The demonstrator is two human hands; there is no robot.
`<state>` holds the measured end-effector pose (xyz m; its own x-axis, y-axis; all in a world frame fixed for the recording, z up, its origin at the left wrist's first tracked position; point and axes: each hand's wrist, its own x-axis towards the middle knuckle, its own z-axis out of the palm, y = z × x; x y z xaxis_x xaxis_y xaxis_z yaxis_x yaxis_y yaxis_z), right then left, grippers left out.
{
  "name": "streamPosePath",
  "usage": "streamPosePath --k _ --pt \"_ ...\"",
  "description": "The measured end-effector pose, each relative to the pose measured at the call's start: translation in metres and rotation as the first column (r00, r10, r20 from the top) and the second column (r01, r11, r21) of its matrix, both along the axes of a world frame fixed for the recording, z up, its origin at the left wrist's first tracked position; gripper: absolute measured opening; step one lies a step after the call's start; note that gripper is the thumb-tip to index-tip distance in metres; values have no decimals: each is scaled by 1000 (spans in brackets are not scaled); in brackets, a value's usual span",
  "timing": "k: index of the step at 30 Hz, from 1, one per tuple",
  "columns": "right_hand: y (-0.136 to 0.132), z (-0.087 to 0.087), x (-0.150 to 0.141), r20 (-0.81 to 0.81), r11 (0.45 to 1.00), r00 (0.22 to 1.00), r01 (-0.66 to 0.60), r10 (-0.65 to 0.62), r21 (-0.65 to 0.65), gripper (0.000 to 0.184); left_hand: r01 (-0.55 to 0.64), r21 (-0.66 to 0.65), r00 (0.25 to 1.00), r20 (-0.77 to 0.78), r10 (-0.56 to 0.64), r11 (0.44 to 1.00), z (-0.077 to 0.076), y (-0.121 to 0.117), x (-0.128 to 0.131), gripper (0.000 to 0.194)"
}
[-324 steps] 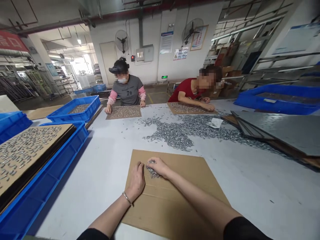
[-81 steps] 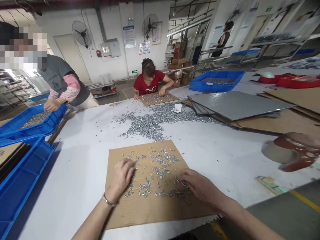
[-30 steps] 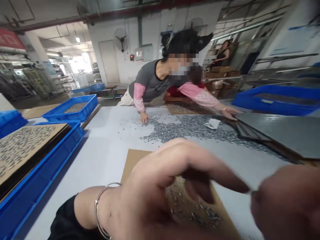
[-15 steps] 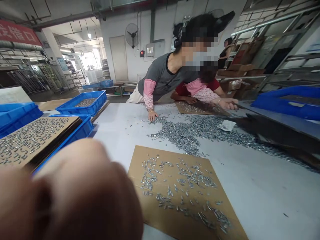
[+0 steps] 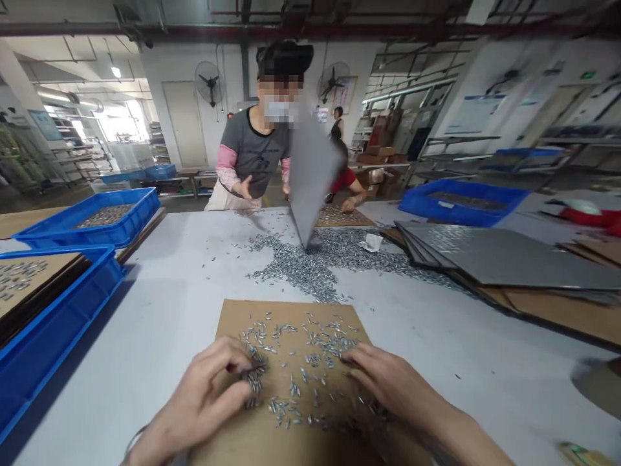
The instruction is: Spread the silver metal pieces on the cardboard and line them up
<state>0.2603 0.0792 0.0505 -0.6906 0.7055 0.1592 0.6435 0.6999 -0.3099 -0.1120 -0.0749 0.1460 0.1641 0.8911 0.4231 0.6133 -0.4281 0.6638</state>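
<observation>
A brown cardboard sheet lies on the white table in front of me, with small silvery metal pieces scattered over it. My left hand rests at the sheet's left side, thumb and fingers apart around a cluster of the pieces. On the right side, my right hand reaches in over the sheet, its bent fingertips at more pieces. Neither hand visibly lifts anything. Part of the sheet's near right area is hidden by my right hand and forearm.
Beyond the sheet spreads a loose heap of metal pieces. Blue trays stand left. Grey-topped sheets are stacked right. A co-worker opposite holds an upright grey sheet; another person bends over cardboard behind it.
A blurred hand that filled the left foreground is gone; both my hands are now on the cardboard. The co-worker has straightened up from leaning right and now holds a grey sheet. My view has turned right.
</observation>
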Motion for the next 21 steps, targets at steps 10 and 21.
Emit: streamPosePath --k 10,21 --pt "88 -46 -60 -68 989 991 111 -118 -102 32 -191 42 982 -3 191 981 -131 82 -6 11" --pt "17 -58 -130 26 997 997 -67 66 47 24 -92 -61 927 -370 63 994 -137 77 -3 18"
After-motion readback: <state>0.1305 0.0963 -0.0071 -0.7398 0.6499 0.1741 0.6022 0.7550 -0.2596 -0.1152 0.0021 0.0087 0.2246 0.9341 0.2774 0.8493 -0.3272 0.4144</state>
